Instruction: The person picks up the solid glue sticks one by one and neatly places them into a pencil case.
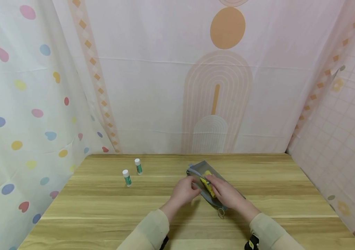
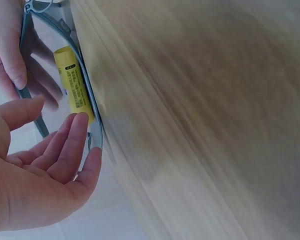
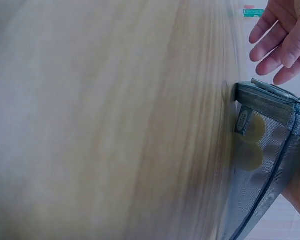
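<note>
A grey mesh zip pouch (image 1: 207, 166) lies on the table with its mouth spread apart. Inside it is a yellow tube (image 2: 73, 82) with dark print; through the mesh in the right wrist view, two round yellow ends (image 3: 250, 157) show. My right hand (image 1: 227, 194) grips the pouch's far rim, thumb outside and fingers behind the mesh. At the near side of the mouth is my left hand (image 1: 183, 191), its fingers loosely bent and thumb apart, holding nothing. Its fingertips appear close to the tube's lower end; whether they touch the pouch rim I cannot tell.
Two white-capped green glue sticks (image 1: 127, 178) (image 1: 138, 166) stand at the left of the wooden table (image 1: 102, 208). A metal ring (image 1: 221, 212) hangs from the pouch's near end. Patterned curtains (image 1: 152, 104) enclose the table at the back and sides.
</note>
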Action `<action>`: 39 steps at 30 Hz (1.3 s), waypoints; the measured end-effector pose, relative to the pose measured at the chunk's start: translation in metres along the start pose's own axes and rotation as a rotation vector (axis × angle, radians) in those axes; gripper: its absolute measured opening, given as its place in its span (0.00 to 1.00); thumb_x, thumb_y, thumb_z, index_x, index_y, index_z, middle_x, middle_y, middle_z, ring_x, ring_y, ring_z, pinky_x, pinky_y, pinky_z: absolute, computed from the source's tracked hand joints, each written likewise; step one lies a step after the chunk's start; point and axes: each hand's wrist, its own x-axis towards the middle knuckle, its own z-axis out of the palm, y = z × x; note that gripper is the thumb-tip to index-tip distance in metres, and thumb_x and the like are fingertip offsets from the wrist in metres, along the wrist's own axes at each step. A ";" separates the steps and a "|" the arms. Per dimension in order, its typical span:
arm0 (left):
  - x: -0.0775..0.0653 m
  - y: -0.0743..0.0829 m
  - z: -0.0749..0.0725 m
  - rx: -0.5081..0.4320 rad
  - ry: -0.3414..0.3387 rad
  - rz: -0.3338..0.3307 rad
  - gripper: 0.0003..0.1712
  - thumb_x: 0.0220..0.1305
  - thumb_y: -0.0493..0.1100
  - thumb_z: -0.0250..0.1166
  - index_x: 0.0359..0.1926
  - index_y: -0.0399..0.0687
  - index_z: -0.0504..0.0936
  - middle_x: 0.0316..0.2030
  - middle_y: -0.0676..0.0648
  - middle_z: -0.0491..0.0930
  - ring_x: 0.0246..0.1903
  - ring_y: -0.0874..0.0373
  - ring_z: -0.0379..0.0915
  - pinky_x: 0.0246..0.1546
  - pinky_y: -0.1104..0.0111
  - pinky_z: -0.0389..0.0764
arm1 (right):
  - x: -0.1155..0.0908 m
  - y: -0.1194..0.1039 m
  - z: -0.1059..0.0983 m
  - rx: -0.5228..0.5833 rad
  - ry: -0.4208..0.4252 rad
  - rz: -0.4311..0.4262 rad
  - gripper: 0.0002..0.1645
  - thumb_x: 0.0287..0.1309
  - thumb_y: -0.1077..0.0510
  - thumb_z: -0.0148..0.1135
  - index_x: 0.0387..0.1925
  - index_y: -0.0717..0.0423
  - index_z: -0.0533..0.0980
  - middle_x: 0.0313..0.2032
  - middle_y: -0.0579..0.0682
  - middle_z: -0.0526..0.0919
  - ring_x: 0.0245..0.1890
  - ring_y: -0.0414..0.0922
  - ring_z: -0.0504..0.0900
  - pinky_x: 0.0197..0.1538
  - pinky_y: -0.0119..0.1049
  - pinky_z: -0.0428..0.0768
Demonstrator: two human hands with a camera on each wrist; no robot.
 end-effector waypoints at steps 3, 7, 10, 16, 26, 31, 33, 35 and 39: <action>-0.001 -0.001 -0.003 0.031 -0.017 0.034 0.22 0.57 0.38 0.71 0.50 0.30 0.79 0.33 0.45 0.84 0.32 0.53 0.80 0.34 0.62 0.82 | 0.000 0.000 0.000 -0.002 0.000 -0.005 0.24 0.72 0.66 0.50 0.67 0.66 0.67 0.62 0.67 0.72 0.64 0.64 0.69 0.63 0.57 0.71; -0.001 -0.002 -0.009 0.072 -0.028 0.064 0.22 0.57 0.38 0.72 0.52 0.32 0.79 0.35 0.44 0.84 0.34 0.52 0.81 0.36 0.60 0.82 | 0.000 -0.001 -0.001 -0.003 0.006 -0.017 0.24 0.72 0.67 0.50 0.66 0.67 0.67 0.62 0.67 0.73 0.64 0.64 0.69 0.63 0.57 0.71; -0.003 -0.004 -0.014 0.088 -0.021 0.077 0.23 0.58 0.39 0.72 0.52 0.33 0.79 0.37 0.42 0.85 0.36 0.51 0.81 0.39 0.58 0.82 | 0.000 -0.002 -0.001 -0.003 0.008 -0.020 0.24 0.72 0.67 0.50 0.66 0.68 0.67 0.62 0.67 0.73 0.64 0.64 0.69 0.63 0.56 0.71; -0.006 -0.007 -0.025 0.131 0.019 0.091 0.23 0.59 0.41 0.72 0.53 0.35 0.80 0.42 0.40 0.84 0.42 0.46 0.81 0.43 0.54 0.82 | 0.000 -0.002 -0.001 -0.006 0.012 -0.018 0.24 0.72 0.67 0.50 0.66 0.68 0.67 0.62 0.67 0.73 0.64 0.64 0.70 0.63 0.57 0.70; -0.008 -0.020 -0.037 0.376 0.197 0.116 0.28 0.55 0.47 0.75 0.55 0.41 0.81 0.48 0.41 0.84 0.48 0.43 0.79 0.50 0.47 0.77 | -0.001 -0.003 -0.001 -0.016 0.013 -0.032 0.23 0.72 0.66 0.49 0.66 0.69 0.67 0.62 0.67 0.73 0.64 0.63 0.70 0.63 0.56 0.70; -0.011 -0.025 -0.044 0.375 0.253 0.100 0.31 0.55 0.48 0.75 0.58 0.43 0.79 0.53 0.40 0.81 0.54 0.40 0.74 0.57 0.41 0.68 | -0.002 -0.002 -0.001 -0.021 0.018 -0.043 0.23 0.72 0.67 0.49 0.66 0.69 0.67 0.62 0.67 0.73 0.63 0.63 0.70 0.64 0.55 0.70; -0.011 -0.027 -0.047 0.365 0.277 0.099 0.32 0.55 0.48 0.76 0.59 0.44 0.79 0.54 0.40 0.81 0.55 0.39 0.74 0.58 0.40 0.65 | -0.002 -0.002 0.000 -0.022 0.018 -0.043 0.23 0.72 0.67 0.49 0.66 0.69 0.68 0.62 0.67 0.73 0.63 0.63 0.70 0.64 0.55 0.70; -0.010 -0.030 -0.051 0.368 0.304 0.104 0.32 0.55 0.48 0.76 0.60 0.44 0.78 0.54 0.41 0.81 0.55 0.40 0.73 0.59 0.39 0.64 | -0.002 -0.002 0.000 -0.020 0.015 -0.037 0.23 0.72 0.66 0.49 0.66 0.68 0.67 0.62 0.67 0.72 0.63 0.63 0.70 0.64 0.56 0.70; -0.010 -0.036 -0.060 0.410 0.362 0.128 0.32 0.55 0.49 0.76 0.59 0.45 0.79 0.53 0.42 0.81 0.54 0.41 0.74 0.58 0.38 0.64 | -0.002 -0.002 0.000 -0.019 0.008 -0.030 0.24 0.73 0.66 0.49 0.67 0.67 0.67 0.63 0.66 0.72 0.64 0.63 0.70 0.64 0.56 0.70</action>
